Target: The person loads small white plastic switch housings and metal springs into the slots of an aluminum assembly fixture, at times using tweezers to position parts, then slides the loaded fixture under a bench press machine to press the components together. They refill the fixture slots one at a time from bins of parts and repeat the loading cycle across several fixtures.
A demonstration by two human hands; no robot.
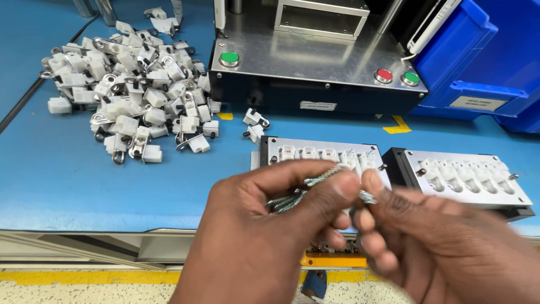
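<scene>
While both hands meet low in the centre of the frame, the left hand [264, 225] is clenched around a small bundle of metal screws [289, 200], their threaded shanks fanning out between thumb and fingers. The right hand [433, 247] pinches a single screw [367, 196] between thumb and forefinger, just beside the bundle; its outline is blurred, so the exact grip cannot be told more closely.

Directly behind the hands, on the blue bench [56, 169], stand two fixture blocks. The left fixture [315, 153] holds a row of white plastic parts; two at its right end appear to carry screws already, while the others look unfilled. The right fixture [467, 174] holds a further row of white parts, and no screws are discernible there. By this evidence the fitting looks barely begun, with most positions outstanding.

At upper left lies a large heap of white parts with metal clips [132, 90]. Two loose parts [254, 125] sit in front of the press machine [315, 62], which occupies the upper centre with green and red buttons. A blue bin [478, 56] stands at upper right.
</scene>
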